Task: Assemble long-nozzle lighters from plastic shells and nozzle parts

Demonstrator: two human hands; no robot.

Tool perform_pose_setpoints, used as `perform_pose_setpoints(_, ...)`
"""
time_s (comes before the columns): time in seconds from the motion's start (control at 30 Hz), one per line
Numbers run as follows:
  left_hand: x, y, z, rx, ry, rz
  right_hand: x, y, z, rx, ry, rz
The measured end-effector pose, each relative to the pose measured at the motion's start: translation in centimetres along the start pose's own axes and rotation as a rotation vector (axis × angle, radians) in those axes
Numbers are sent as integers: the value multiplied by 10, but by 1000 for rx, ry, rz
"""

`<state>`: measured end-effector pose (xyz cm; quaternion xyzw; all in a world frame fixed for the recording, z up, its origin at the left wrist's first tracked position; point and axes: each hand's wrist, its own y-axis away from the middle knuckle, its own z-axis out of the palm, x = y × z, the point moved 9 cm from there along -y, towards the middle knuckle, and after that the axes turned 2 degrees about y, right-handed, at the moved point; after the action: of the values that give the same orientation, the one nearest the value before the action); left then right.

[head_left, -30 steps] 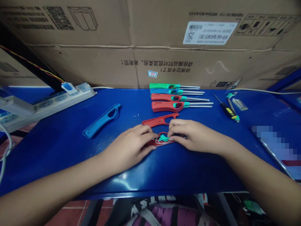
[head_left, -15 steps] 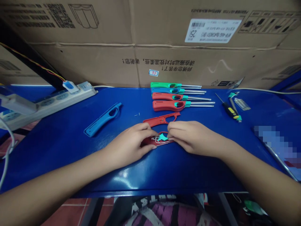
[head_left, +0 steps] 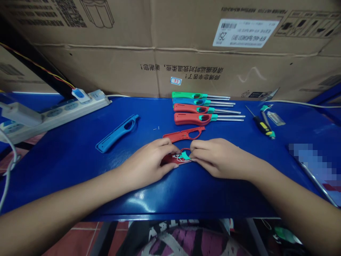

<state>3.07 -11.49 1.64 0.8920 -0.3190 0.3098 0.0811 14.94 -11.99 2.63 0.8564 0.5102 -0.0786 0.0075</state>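
Both hands are at a red lighter shell half (head_left: 168, 159) on the blue table. My left hand (head_left: 150, 160) grips its handle end between thumb and fingers. Inside the shell sit a teal trigger (head_left: 185, 155) and thin white wires (head_left: 179, 158). My right hand (head_left: 213, 156) is pinched at the trigger end of the shell; its fingertips hide what exactly they hold. Just beyond the hands lies the other red shell half (head_left: 183, 135), with its hollow inner side up. Further back, finished-looking lighters with metal tubes lie stacked, among them a red lighter (head_left: 190, 118) and a green lighter (head_left: 188, 95).
A blue shell half (head_left: 117, 134) lies left, with two small screws (head_left: 156, 128) nearer the middle. At right are a black-and-yellow screwdriver (head_left: 262, 126) and a clear fuel tank (head_left: 276, 118). A power strip (head_left: 61, 111) runs along the left; a cardboard box (head_left: 119, 71) stands behind.
The view has shifted slightly. The teal trigger looks slightly turned inside the red shell, while both hands keep nearly the same places.
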Motion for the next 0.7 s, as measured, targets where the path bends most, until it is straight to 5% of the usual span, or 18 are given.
perform_pose_setpoints(0.7,2,-3,3,46,177,6,18,-3,-1,55,-264,176)
